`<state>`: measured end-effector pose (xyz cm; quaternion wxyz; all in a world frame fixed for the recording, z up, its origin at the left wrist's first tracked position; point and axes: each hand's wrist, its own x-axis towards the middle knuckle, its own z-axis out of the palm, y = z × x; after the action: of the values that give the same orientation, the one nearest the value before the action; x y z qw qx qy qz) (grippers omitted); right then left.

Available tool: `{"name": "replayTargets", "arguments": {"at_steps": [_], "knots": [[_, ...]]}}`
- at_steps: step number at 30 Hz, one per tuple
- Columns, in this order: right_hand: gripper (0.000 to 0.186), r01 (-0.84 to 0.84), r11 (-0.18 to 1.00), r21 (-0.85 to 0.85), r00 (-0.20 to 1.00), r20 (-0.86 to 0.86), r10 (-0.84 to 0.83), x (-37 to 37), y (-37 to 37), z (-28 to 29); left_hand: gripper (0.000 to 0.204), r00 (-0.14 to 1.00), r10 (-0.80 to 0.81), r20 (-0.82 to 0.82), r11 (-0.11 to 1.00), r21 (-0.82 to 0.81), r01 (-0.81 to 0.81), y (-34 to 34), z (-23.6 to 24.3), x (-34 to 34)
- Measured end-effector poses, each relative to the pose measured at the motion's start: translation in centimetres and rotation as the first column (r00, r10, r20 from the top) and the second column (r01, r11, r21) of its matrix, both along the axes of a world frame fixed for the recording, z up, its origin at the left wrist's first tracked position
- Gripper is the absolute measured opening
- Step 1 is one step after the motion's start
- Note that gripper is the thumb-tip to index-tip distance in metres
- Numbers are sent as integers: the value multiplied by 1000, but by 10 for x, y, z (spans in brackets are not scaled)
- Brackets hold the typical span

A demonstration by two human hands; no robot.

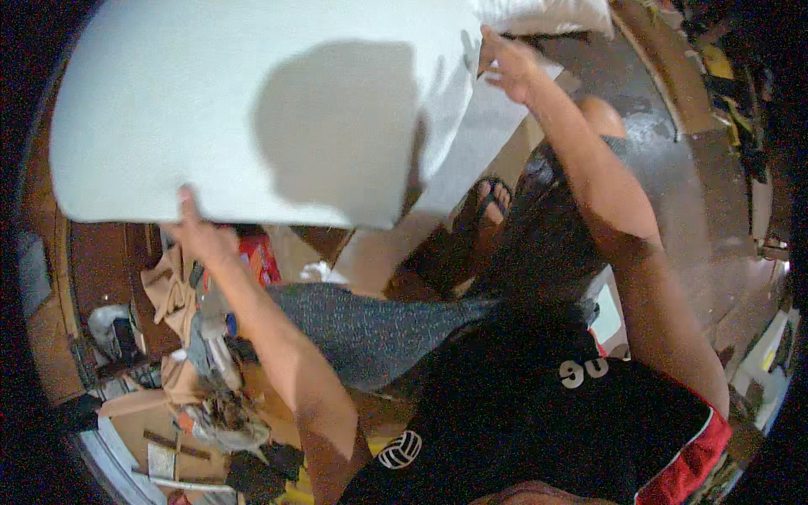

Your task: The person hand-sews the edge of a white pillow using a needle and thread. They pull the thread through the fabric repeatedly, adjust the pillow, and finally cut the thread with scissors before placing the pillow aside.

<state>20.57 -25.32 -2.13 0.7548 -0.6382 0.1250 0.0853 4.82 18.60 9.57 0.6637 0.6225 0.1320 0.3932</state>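
Note:
A large pale panel (pixel 160 109) with rounded corners fills the far left and middle, smooth and whitish; I cannot tell whether it is padded. My left hand (pixel 206 241) is at its near edge, thumb on top and the other fingers mostly hidden under the edge, so it grips it there. Beyond the panel's right side my right hand (pixel 512 69) reaches out with fingers apart, holding nothing that I can see. A white sheet-like piece (pixel 484 135) slants down below the panel's right edge. Shadows of a head and a hand fall across the panel.
A white pillow-like bundle (pixel 547 15) lies at the far right. Below are my sandalled foot (pixel 494 198) and a shiny grey floor (pixel 665 168). Cloths, cardboard (pixel 126 429) and mixed clutter crowd the lower left. More items line the right rim.

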Motion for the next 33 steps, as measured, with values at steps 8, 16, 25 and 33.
{"name": "replayTargets", "arguments": {"at_steps": [8, 16, 25, 33], "knots": [[46, 10, 927, -375, 836, 511, 198, -55, 21, 56, 65, 935, -110, -336, 857, 444, 261, -34, -37, 24], [58, 9, 762, -647, 766, 494, 411, -22, 10, -11, 44, 932, -339, -128, 940, -14, 340, -19, -102, 34], [56, 401, 406, -821, 774, 541, 330, -90, 136, -56, 77, 904, -414, -101, 795, -523, 306, -27, -106, 67], [63, 17, 459, -889, 798, 289, 529, -104, 142, -53, 60, 921, -143, -361, 886, -462, -44, -7, -117, 68]]}}
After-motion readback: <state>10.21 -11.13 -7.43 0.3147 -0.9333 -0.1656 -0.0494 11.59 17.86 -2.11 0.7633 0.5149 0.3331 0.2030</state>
